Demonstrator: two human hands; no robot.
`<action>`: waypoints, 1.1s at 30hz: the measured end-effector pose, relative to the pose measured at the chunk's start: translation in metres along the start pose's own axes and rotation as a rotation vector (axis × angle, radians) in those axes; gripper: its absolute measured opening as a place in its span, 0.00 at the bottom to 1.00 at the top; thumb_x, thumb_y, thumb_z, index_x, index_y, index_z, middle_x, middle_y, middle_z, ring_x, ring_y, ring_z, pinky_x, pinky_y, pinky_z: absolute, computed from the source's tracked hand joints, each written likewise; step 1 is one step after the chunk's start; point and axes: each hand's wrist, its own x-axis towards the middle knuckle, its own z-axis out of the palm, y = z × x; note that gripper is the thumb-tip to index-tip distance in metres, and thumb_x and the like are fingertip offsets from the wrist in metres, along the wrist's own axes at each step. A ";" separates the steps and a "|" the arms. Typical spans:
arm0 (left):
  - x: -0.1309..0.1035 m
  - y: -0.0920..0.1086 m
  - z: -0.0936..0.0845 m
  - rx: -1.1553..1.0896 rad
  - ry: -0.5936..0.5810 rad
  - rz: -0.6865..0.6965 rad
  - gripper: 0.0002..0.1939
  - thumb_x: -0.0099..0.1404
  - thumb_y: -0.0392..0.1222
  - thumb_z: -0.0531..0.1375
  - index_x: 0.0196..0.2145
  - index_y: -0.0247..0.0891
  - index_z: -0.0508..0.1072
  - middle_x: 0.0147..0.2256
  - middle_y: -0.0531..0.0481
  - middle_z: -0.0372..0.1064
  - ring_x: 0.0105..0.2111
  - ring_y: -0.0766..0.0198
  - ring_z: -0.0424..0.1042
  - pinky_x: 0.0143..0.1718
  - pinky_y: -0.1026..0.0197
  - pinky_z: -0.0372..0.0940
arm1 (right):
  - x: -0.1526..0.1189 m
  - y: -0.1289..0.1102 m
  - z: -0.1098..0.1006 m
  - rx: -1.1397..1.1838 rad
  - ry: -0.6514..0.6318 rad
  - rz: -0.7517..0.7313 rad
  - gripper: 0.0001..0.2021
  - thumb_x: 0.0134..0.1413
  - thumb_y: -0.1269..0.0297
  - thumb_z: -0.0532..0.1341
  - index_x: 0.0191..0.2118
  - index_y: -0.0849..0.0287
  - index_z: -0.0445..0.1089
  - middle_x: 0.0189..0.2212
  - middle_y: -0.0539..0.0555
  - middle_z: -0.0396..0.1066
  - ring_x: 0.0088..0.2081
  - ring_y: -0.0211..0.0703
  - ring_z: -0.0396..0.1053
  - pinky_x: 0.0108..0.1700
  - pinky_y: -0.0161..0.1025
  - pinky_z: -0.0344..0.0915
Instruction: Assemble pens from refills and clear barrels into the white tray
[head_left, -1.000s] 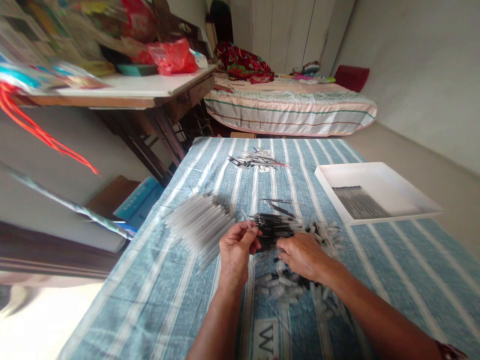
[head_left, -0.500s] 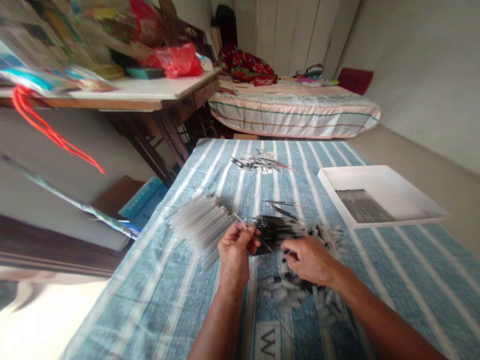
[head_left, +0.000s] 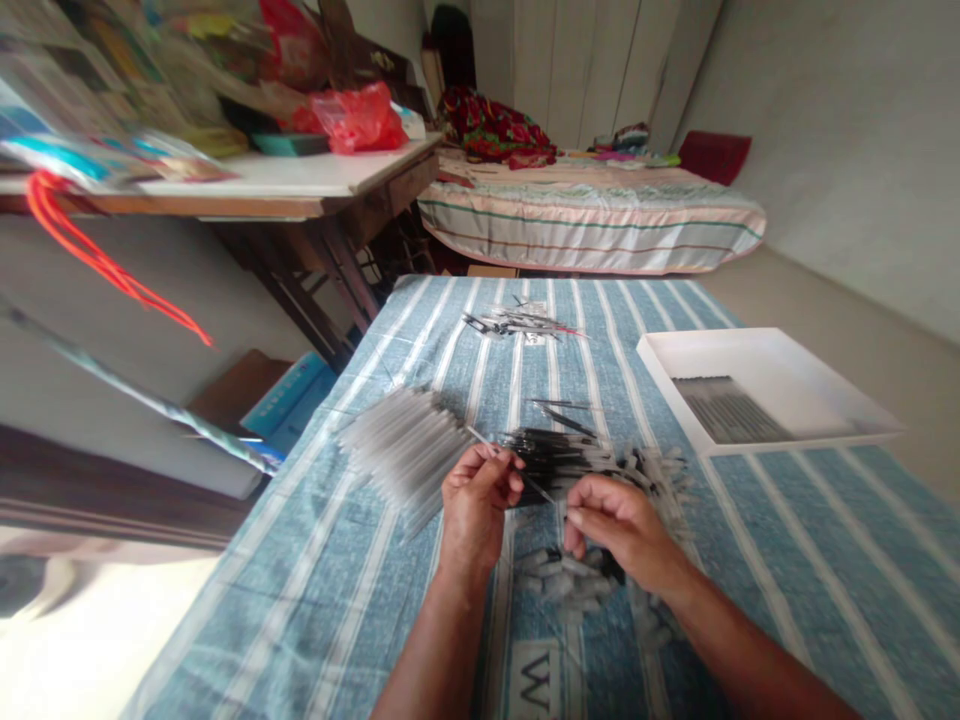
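My left hand (head_left: 478,500) is closed in a pinch around a thin pen refill (head_left: 538,488), which slants down to the right with its tip free. Close to that tip, the fingers of my right hand (head_left: 619,525) are pinched together; whatever is between them is too small to make out. Left of my hands lies a stack of translucent pen barrels (head_left: 405,450). Just beyond them is a heap of black, thin pen parts (head_left: 551,455). Small translucent caps or sleeves with dark bits (head_left: 574,585) lie below my right hand, and more pieces (head_left: 664,475) lie behind it.
A white open box (head_left: 832,400) at the right holds a row of grey pens (head_left: 731,410). Loose sticks, one reddish, form a small pile (head_left: 517,322) at the far end of the striped tablecloth (head_left: 300,560). A cluttered side table (head_left: 360,170) stands left, a bed (head_left: 585,225) behind.
My right hand has turned and its fingers have come up to the refill's tip. My left hand has shifted slightly right, still holding the refill.
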 end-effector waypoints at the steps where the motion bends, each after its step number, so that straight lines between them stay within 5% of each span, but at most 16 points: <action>1: 0.000 0.000 0.001 0.001 0.005 -0.002 0.10 0.48 0.37 0.65 0.25 0.35 0.65 0.22 0.54 0.70 0.16 0.74 0.63 0.16 0.72 0.53 | 0.001 0.001 -0.002 -0.029 0.010 0.010 0.06 0.52 0.62 0.57 0.33 0.59 0.61 0.21 0.48 0.70 0.22 0.35 0.66 0.28 0.34 0.64; 10: -0.003 0.004 0.006 0.008 0.034 -0.005 0.11 0.47 0.37 0.65 0.24 0.35 0.65 0.21 0.54 0.70 0.15 0.74 0.62 0.16 0.72 0.54 | 0.008 0.000 -0.023 -0.645 0.100 -0.091 0.10 0.47 0.69 0.54 0.30 0.61 0.73 0.23 0.51 0.72 0.25 0.37 0.66 0.28 0.32 0.60; 20: -0.001 0.001 0.001 0.024 0.027 0.010 0.10 0.49 0.37 0.65 0.25 0.35 0.65 0.21 0.54 0.70 0.15 0.74 0.63 0.16 0.71 0.54 | 0.015 -0.006 -0.030 -0.976 0.037 -0.089 0.10 0.49 0.69 0.55 0.26 0.61 0.74 0.20 0.50 0.70 0.23 0.36 0.65 0.27 0.32 0.54; 33: -0.003 -0.003 0.000 0.214 0.062 0.147 0.07 0.50 0.38 0.64 0.24 0.35 0.68 0.20 0.55 0.69 0.14 0.73 0.62 0.15 0.70 0.53 | 0.017 -0.010 -0.011 -0.856 0.022 -0.081 0.10 0.52 0.64 0.56 0.25 0.61 0.72 0.19 0.48 0.67 0.23 0.36 0.62 0.27 0.32 0.53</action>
